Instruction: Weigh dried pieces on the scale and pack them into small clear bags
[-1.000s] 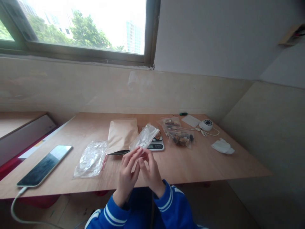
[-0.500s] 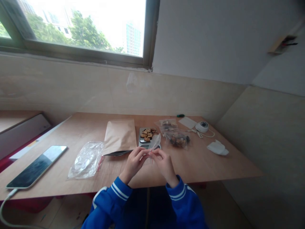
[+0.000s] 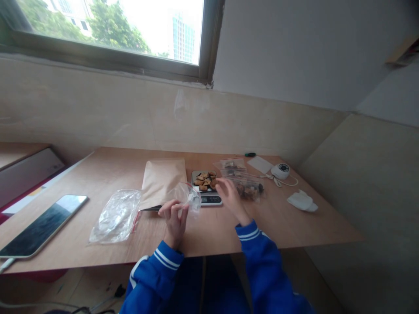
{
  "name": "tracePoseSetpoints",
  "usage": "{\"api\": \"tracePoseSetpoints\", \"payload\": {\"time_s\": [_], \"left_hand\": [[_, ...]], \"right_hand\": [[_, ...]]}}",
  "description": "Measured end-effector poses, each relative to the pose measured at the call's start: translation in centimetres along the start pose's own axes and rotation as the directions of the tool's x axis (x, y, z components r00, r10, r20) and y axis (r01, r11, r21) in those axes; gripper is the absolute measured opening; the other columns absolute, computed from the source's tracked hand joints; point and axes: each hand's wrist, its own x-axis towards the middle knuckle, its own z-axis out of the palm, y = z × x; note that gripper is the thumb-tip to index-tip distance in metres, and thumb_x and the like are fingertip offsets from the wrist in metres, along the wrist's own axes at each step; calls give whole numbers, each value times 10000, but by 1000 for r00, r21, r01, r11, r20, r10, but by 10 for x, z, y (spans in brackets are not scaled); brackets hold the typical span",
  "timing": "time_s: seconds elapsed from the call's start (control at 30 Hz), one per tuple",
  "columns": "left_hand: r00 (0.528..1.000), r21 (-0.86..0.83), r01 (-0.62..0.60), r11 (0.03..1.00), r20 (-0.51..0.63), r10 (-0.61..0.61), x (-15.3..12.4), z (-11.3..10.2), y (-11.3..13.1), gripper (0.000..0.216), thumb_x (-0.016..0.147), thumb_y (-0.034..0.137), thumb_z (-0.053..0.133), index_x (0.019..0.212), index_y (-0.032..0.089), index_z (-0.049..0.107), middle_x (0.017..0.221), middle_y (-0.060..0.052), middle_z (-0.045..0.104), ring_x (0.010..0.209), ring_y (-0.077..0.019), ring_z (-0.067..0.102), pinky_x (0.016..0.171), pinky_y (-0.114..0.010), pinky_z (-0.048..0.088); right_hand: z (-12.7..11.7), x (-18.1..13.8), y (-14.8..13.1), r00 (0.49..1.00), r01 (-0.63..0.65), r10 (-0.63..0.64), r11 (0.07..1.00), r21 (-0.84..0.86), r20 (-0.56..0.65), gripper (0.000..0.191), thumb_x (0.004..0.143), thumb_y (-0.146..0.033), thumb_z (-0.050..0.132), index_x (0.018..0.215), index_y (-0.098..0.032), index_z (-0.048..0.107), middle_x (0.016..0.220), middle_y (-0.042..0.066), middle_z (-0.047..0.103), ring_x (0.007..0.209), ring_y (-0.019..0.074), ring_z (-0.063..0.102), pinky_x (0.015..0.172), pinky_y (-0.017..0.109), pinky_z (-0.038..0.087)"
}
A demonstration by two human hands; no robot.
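Observation:
My left hand (image 3: pixel 174 219) grips a small clear plastic bag (image 3: pixel 188 195) held open just above the wooden table (image 3: pixel 229 226). My right hand (image 3: pixel 229 196) reaches forward over the right side of a small kitchen scale (image 3: pixel 209 199), fingers curled at the brown pieces (image 3: pixel 204 179) heaped on its platform. Whether a piece is pinched in those fingers I cannot make out. A brown paper pouch (image 3: pixel 163 181) lies flat just left of the scale.
A crumpled clear bag (image 3: pixel 116 215) lies left of the pouch, and a phone (image 3: pixel 39 229) on a cable lies at the far left. Right of the scale are filled clear bags (image 3: pixel 247 186), a white round device (image 3: pixel 280 170), a white card (image 3: pixel 260 164) and a tissue (image 3: pixel 301 202).
My hands have parted. The left hand kept the clear bag and lowered it left of the scale; the right hand let go and reached to the pieces on the scale.

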Motion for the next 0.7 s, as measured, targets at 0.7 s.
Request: {"api": "tracePoseSetpoints", "payload": {"time_s": [0.7], "left_hand": [[981, -71, 180, 981, 90, -174, 4, 1, 2, 149, 899, 331, 431, 878, 188, 469, 957, -68, 506, 918, -196, 479, 820, -368, 368]], "right_hand": [[41, 32, 35, 970, 189, -131, 938, -292, 206, 210, 834, -210, 582, 1026, -215, 668, 1117, 95, 609, 1086, 249, 512, 948, 418, 434]]}}
